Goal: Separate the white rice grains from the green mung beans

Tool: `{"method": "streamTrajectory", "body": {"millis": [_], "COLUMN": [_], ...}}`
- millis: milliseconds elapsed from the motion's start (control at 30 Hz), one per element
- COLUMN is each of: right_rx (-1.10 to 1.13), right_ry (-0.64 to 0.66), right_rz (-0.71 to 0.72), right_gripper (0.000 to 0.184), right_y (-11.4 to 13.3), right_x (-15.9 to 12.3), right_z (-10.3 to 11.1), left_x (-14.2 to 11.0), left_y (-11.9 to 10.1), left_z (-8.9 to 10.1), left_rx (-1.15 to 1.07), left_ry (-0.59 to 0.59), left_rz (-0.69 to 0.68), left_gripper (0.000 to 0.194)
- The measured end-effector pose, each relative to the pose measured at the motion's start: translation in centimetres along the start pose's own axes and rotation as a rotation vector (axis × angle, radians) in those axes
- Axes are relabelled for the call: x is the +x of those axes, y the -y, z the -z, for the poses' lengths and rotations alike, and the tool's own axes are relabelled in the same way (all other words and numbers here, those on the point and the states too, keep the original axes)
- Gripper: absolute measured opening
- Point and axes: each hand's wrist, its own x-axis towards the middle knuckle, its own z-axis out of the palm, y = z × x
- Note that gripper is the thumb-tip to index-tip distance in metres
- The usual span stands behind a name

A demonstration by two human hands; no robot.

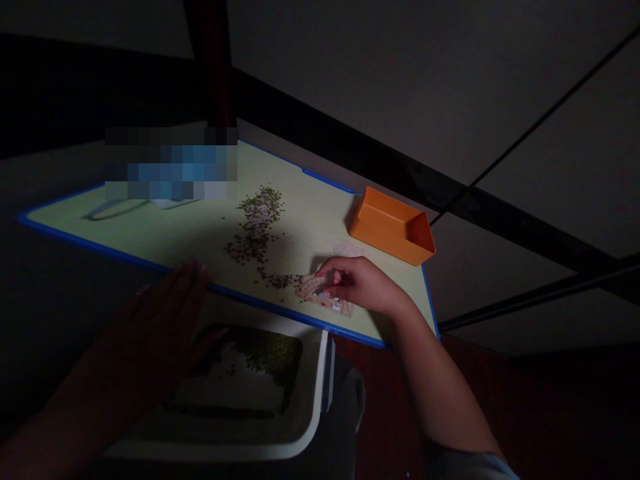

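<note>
Seen from the head camera, a dimly lit tabletop point(310, 220) of pale green-yellow, edged in blue, carries an open orange box point(393, 227) near its right-hand end; places are given relative to this box. Nearer the viewer and slightly left of the box, the right hand point(345, 281) is bent down over a patterned pink piece point(327, 300), its fingers curled and drawn toward the thumb; whether they clamp anything cannot be told. The patterned pink piece lies on the tabletop, under and beside these fingers. A faint pinkish patch point(351, 249) appears between the box and the right hand. Left of the box, small greenish grains point(260, 213) form a loose, uneven trail that reaches the patterned pink piece. Farther left of the box is a blue object point(175, 167), obscured by pixelation, with a thin loop point(107, 210) beside it. Well to the near left of the box, the left hand point(165, 313) is spread palm down at the blue edging, fingers extended, with no visible grasp. Below the tabletop, a white-rimmed container point(320, 393) holds more greenish grains point(267, 353).
</note>
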Motion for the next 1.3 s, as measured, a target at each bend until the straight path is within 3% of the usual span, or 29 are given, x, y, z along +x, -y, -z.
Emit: {"method": "streamTrajectory", "body": {"millis": [1067, 1300], "right_rx": [0.017, 0.071], "right_ry": [0.128, -0.041], "right_rz": [0.014, 0.116], "right_gripper": [0.022, 0.019], "right_y": [1.0, 0.1], "right_x": [0.3, 0.0], "right_z": [-0.9, -0.2], "left_x": [-0.2, -0.1], "left_y": [0.1, 0.0], "left_z": [-0.4, -0.5], "left_rx": [-0.02, -0.03], "left_ry": [0.014, -0.004], "left_rz": [0.011, 0.006], "left_gripper": [0.078, 0.077]}}
